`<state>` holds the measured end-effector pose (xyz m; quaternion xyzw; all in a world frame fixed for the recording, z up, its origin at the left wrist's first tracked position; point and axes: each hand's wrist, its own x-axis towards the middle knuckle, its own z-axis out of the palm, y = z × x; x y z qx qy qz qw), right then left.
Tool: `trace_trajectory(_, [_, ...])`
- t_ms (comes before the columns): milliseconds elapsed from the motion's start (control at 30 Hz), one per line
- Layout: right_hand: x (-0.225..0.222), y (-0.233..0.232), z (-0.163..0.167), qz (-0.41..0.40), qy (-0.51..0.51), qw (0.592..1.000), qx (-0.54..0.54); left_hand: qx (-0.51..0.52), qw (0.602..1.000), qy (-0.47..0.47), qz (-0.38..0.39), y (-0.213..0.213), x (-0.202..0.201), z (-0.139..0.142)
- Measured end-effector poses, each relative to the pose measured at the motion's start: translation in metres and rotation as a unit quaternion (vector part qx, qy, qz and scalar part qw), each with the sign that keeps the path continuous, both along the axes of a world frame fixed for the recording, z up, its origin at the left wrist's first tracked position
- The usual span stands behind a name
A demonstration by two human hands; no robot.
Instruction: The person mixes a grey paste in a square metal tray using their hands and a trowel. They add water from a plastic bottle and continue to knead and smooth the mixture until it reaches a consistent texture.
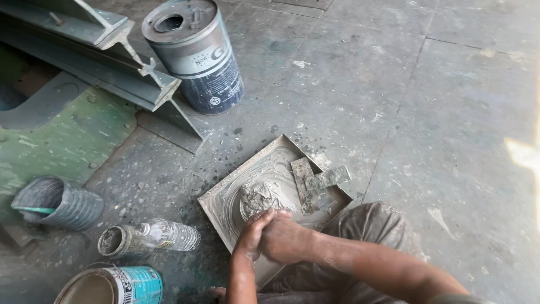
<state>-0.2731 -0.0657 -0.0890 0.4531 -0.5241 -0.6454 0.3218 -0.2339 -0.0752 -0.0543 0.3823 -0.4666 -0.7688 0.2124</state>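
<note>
Fingers: curled and pressed together, both hands clasped into one knot, fingertips (266, 214) dipping toward the grey paste; whether they pinch any of it, I cannot tell.
Left hand (251, 235): coming up from below, wrapped against the other, smeared grey.
Right hand (284, 237): reaching in from the right, closed over the left one, forearm caked with dust.
Paste (257, 198): a wet grey mound, sitting in the middle of the tray, just beyond the knuckles.
Tray (225, 194): square, shallow, grey-coated, lying on the floor right in front of the person's knee.
Scrapers (316, 181): two flat paste-covered blades, crossed, resting on the tray's far right part.
Knee (371, 222): dusty trouser cloth, touching the tray's right corner.
Plastic bottle (169, 235): clear, lying on its side left of the tray.
Small tin (113, 241): open, just beside the bottle.
Large drum (194, 53): upright, well beyond the tray.
Corrugated pipe piece (56, 201): grey, far left.
</note>
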Motion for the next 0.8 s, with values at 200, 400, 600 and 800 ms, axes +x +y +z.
trace_trajectory(200, [-0.032, -0.004, 0.047, 0.166, 0.672, 0.709, 0.135, 0.091, 0.796, 0.590, 0.100, 0.031, -0.046, -0.015])
trace_trajectory(400, [-0.064, -0.049, 0.072, -0.247, 0.896, -0.277, 0.242, -0.016, 0.886, 0.300, 0.354, 0.054, -0.092, -0.036])
trace_trajectory(600, [-0.071, -0.018, -0.028, -0.302, 0.695, -0.652, 0.037, -0.066, 0.904, 0.098, 0.411, -0.005, -0.033, -0.065])
trace_trajectory(800, [-0.128, 0.002, -0.036, -0.058, 0.979, -0.173, 0.093, 0.040, 0.883, 0.434, 0.173, 0.003, -0.028, -0.051])
